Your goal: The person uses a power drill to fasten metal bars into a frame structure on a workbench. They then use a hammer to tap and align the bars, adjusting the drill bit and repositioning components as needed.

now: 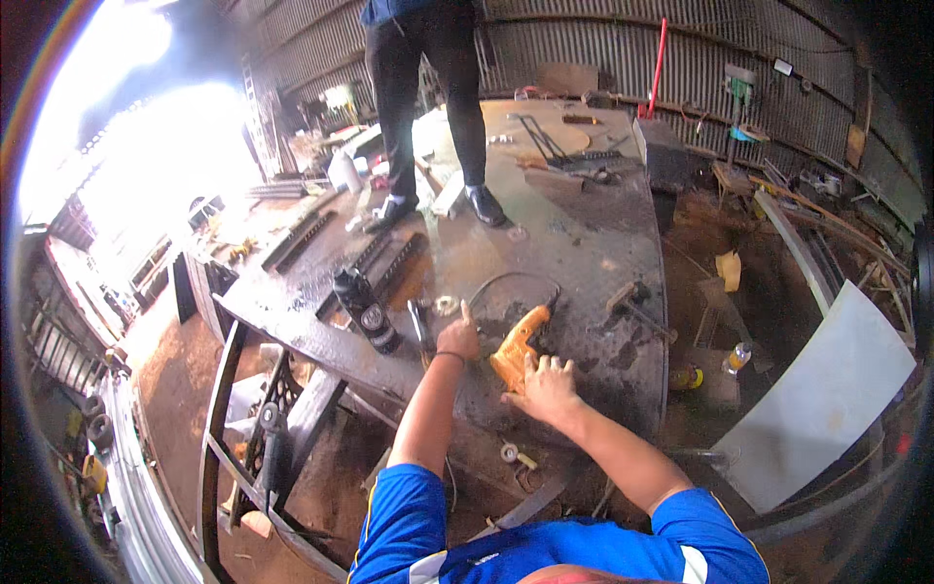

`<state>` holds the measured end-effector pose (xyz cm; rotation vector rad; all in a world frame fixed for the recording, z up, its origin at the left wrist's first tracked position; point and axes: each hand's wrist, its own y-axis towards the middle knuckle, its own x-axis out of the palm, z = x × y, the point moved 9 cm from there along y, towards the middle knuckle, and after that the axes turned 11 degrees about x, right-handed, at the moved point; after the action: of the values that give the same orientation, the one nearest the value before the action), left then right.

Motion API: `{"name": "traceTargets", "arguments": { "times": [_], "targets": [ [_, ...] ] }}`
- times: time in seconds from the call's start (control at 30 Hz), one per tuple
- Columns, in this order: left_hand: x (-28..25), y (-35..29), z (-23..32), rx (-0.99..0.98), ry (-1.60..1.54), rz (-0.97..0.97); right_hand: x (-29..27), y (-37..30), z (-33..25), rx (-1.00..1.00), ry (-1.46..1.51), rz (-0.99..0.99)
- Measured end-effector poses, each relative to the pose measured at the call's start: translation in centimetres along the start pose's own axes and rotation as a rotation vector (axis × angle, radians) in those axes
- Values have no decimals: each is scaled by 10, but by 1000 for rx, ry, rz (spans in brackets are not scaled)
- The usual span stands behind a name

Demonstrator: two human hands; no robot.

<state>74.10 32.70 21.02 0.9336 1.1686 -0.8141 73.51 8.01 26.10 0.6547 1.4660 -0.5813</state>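
Observation:
An orange corded power tool [513, 352], shaped like a drill, lies on the dark metal sheet in front of me. My right hand [547, 387] is on its near end, fingers bent over it; the contact is partly hidden. From the far end a black cord loops left. My left hand [459, 338] is left of the tool, one finger stretched away from me and the others curled in. Nothing shows in it. Beside that hand stand a black bottle [368, 310] and a slim metal tool [419, 323]. A small pale ring-shaped piece [447, 305] lies just beyond.
Another person [428, 88] stands on the metal sheet [593, 253] at the far side. A hammer [637, 304] lies near its right edge. Slotted metal bars [375, 268] lie left, with an angle grinder [272, 443] below. A pale curved panel [822, 404] leans at right.

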Motion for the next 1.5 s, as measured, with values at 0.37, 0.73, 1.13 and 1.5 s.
{"name": "traceTargets", "arguments": {
  "times": [0.37,0.73,1.13,1.5],
  "targets": [
    [21,-12,-10,-108,-7,-138,8,-1,-5,-49,-47,6],
    [10,-7,-3,-176,-1,-189,13,7,-6,-70,-68,59],
    [10,-15,-14,-182,-44,-173,10,2,-3,-54,24,108],
    [-2,-18,1,-197,-58,-229,6,2,0,-57,18,109]
  ]
}}
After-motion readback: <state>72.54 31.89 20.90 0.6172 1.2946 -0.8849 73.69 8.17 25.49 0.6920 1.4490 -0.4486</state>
